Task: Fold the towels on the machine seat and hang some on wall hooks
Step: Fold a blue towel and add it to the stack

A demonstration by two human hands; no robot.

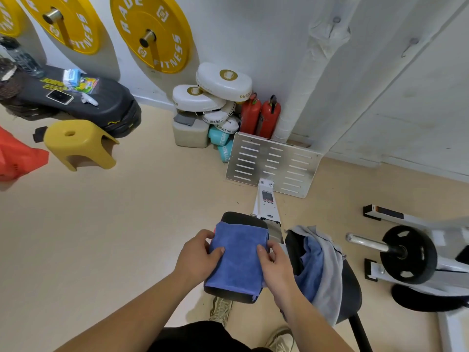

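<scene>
A folded blue towel (238, 260) lies flat on the black machine seat (241, 217). My left hand (196, 257) grips its left edge, thumb on top. On the right edge my right hand (275, 265) holds it the same way. A loose grey towel (330, 270) and a second blue towel (311, 273) are draped over the black pad (351, 283) to the right. Two wall hooks (336, 20) (413, 41) stick out of the white wall at upper right.
The machine's metal footplate (274, 163) stands ahead of the seat. Red fire extinguishers (261, 116) and white boxing pads (223, 82) crowd the corner. A yellow stool (78, 143) is at left. A barbell plate (408, 255) lies on the floor at right.
</scene>
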